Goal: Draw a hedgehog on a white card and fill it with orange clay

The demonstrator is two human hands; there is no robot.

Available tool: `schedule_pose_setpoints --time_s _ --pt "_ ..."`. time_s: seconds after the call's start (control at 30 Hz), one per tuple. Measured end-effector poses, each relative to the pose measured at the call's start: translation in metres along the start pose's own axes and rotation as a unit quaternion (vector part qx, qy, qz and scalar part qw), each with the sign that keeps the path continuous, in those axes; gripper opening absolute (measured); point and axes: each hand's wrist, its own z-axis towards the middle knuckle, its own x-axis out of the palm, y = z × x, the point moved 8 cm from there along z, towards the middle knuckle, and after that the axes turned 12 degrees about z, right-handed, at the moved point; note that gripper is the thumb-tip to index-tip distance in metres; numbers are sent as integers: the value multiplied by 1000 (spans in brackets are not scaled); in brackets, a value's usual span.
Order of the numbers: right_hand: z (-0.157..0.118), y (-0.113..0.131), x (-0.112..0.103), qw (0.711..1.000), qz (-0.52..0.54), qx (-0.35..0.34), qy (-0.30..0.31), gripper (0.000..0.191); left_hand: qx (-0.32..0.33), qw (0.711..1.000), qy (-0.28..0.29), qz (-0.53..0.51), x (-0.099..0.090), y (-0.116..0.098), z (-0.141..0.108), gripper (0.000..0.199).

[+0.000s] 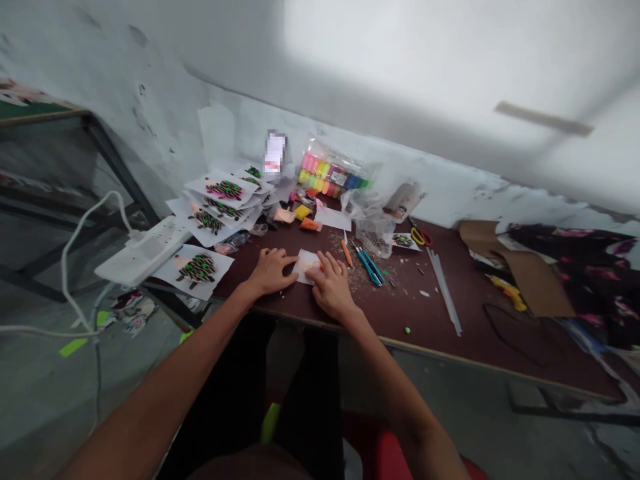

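Observation:
A small white card lies on the brown table near its front edge, bearing a soft peach-orange patch that looks like modelling clay. My right hand rests over the right part of the card, its fingers stretched and pressing on the patch, hiding part of it. At the card's left edge is my left hand, fingers loosely bent on the table and thumb apart, reaching to the paper. Neither hand is wrapped around anything. To their right lie an orange-handled tool and blue-handled pliers.
Left are stacked hedgehog-like picture cards, a single card and a white power strip. Behind stand colourful clay packs and a phone. Scissors, clear sticks and a yellow glue gun lie right.

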Motion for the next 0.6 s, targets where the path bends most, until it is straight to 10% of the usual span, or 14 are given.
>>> schedule_pose_setpoints --time_s 0.6 --pt "5 -12 3 999 -23 19 -21 39 8 1000 -8 9 -5 -6 -2 45"
